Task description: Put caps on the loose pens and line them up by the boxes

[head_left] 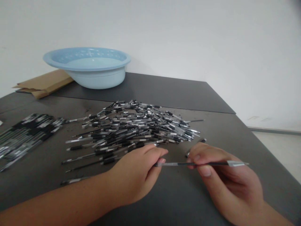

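Observation:
A slim pen point(174, 164) lies level between my two hands, with black stretches, a clear part and a pale cone-shaped tip pointing right. At its dark left end, my left hand point(136, 175) is closed, thumb and forefinger pinching it. My right hand point(230, 182) grips the pen's black middle between thumb and fingers. Just behind the right fingertips shows another dark, pen-like piece point(202, 140); whether that hand touches it is hidden. Beyond my hands spreads a loose pile of black and clear pens point(141, 122), with several stray ones near my left forearm.
To the left, more pens point(28, 133) lie side by side in a neater group. A light blue basin point(101, 77) stands at the back, beside a folded brown paper or cardboard packet point(47, 82). The dark grey table point(254, 169) meets a white wall behind.

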The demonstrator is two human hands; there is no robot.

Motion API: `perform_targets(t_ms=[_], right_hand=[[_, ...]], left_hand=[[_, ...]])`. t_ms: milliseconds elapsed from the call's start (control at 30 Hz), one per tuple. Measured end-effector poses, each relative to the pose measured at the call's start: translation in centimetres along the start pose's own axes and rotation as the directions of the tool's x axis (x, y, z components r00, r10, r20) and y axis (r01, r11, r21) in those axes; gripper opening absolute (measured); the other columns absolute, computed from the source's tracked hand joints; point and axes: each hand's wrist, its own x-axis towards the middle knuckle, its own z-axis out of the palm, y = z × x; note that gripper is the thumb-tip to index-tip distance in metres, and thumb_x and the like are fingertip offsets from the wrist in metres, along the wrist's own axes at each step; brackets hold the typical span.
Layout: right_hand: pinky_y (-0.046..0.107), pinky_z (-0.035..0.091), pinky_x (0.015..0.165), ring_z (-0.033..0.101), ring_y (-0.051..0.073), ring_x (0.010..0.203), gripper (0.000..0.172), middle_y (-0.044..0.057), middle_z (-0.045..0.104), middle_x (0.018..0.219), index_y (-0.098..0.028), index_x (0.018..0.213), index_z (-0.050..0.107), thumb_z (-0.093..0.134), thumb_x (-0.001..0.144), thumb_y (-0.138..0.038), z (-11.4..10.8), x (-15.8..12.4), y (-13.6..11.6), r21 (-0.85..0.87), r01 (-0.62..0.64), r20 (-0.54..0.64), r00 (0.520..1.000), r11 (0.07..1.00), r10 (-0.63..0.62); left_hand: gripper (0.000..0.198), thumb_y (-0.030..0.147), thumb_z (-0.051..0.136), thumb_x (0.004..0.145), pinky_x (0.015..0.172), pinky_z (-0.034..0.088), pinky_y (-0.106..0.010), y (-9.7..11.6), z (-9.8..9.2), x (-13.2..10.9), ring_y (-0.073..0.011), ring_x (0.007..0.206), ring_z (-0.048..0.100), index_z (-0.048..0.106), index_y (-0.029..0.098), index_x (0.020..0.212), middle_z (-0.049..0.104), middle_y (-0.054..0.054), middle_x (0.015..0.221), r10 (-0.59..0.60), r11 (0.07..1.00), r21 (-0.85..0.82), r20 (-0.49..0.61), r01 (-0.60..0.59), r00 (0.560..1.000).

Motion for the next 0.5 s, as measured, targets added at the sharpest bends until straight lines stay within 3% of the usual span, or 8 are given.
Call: perform_targets(t_ms=[500], right_hand=[[0.046, 0.060, 0.080, 0.072, 0.026, 0.091, 0.047, 0.006, 0.075, 0.097, -0.028, 0.124, 0.068, 0.060, 0.089, 0.003, -0.70, 0.10, 0.04, -0.040, 0.049, 0.084, 0.995, 0.998, -0.046]], left_hand=[[0.036, 0.022, 0.045, 0.105, 0.099, 0.057, -0.042, -0.10, -0.03, 0.07, -0.0244, 0.110, 0.070, 0.062, 0.017, 0.136, 0.073, -0.012, 0.121, 0.008, 1.000, 0.026, 0.017, -0.008, 1.000]])
